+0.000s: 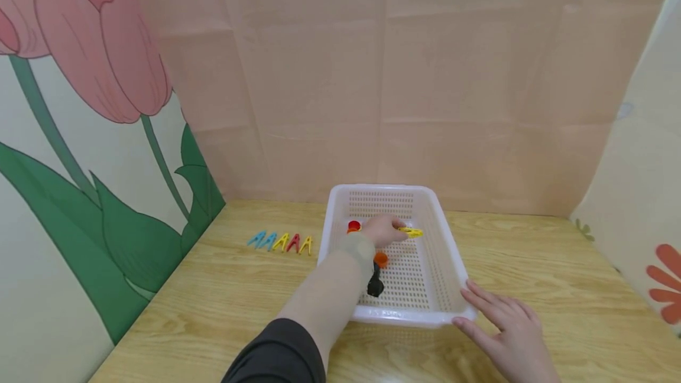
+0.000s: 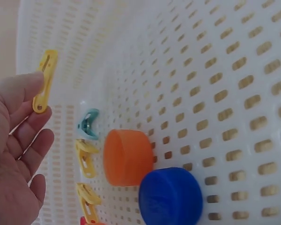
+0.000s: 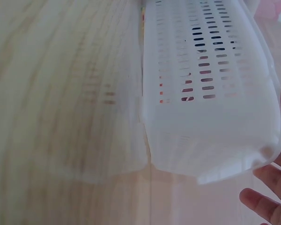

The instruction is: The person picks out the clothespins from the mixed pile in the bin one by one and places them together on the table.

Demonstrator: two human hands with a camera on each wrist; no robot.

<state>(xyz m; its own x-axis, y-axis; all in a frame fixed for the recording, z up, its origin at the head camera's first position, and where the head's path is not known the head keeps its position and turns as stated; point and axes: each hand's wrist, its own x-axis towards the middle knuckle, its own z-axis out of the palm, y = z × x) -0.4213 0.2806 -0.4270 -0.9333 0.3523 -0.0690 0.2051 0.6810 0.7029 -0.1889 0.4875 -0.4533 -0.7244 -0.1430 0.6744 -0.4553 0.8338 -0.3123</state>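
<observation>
My left hand (image 1: 384,230) is inside the white plastic basket (image 1: 409,315), pinching a yellow clothespin (image 2: 46,82) between thumb and fingers. Below that hand, in the left wrist view, lie a teal clothespin (image 2: 88,124), two yellow clothespins (image 2: 86,158), an orange bottle cap (image 2: 128,158) and a blue bottle cap (image 2: 171,197). A red cap (image 1: 353,226) shows left of the hand in the head view. At the basket's near right corner rests my right hand (image 1: 508,330), fingers extended and touching the rim. The left forearm hides part of the basket's inside.
Left of the basket, several clothespins (image 1: 281,242) in blue, yellow and red lie in a row on the wooden table (image 1: 213,300). A black object (image 1: 375,283) shows beside the left wrist. A brown sheet (image 1: 383,87) stands behind, with a flower-painted wall (image 1: 101,46) at left.
</observation>
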